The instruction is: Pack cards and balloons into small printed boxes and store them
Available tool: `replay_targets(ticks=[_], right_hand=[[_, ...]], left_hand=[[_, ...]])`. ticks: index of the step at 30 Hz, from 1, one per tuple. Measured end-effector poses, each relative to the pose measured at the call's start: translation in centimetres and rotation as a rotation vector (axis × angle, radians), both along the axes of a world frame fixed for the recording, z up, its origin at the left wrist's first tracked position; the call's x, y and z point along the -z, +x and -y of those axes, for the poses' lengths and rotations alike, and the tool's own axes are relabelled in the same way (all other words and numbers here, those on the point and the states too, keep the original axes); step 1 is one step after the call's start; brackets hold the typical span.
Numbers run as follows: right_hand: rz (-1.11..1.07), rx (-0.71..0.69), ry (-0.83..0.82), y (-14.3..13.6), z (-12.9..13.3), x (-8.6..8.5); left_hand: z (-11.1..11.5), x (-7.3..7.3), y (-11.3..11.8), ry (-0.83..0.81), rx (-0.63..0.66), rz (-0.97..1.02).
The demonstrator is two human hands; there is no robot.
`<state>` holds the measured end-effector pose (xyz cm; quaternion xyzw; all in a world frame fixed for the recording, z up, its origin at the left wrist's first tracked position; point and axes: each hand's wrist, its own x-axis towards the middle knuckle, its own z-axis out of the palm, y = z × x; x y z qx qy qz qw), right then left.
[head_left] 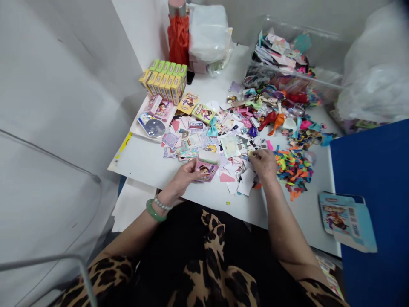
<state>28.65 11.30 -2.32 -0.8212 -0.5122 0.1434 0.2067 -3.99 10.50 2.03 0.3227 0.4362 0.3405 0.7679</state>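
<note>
My left hand (185,176) is closed on a small pink cartoon box (207,170), its flap raised at the top. My right hand (263,163) reaches down into the spread of paper pieces, its fingers pinched together; whatever they grip is too small to make out. Around it lie stickers and cut-outs, among them a white paper piece (246,182) and a pale green packet (230,146). A heap of small bright balloons (292,168) sits just right of that hand. A light blue bow (212,127) rests on the pile beyond the box.
Yellow and green boxes (166,82) stand in rows at the back left, near a red umbrella (178,40). A clear plastic bin (322,81) of paper pieces is at the back right. A flattened blue box (348,221) lies at the right edge.
</note>
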Motion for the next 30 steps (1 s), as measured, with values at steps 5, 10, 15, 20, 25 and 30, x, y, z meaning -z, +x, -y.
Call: replay_targets(ticks=[5, 10, 15, 20, 25, 30], right_hand=[[-0.072, 0.031, -0.016, 1.3, -0.4, 1.1], [-0.076, 0.004, -0.028, 0.9, -0.5, 0.9], [0.056, -0.086, -0.059, -0.6, -0.2, 0.0], [0.231, -0.102, -0.044, -2.2, 0.1, -0.4], [0.410, -0.161, 0.052, -2.8, 1.0, -0.1], [0.433, -0.177, 0.160, -2.9, 1.1, -0.3]], left_hand=[[0.7, 0.3, 1.7, -0.001, 0.121, -0.022], [1.1, 0.5, 2.0, 0.002, 0.134, -0.020], [1.1, -0.1, 2.5, 0.007, 0.140, -0.060], [1.1, -0.6, 3.0, 0.026, 0.131, -0.089], [1.3, -0.4, 2.9, 0.023, 0.119, -0.074], [1.5, -0.1, 2.7, 0.026, 0.119, -0.089]])
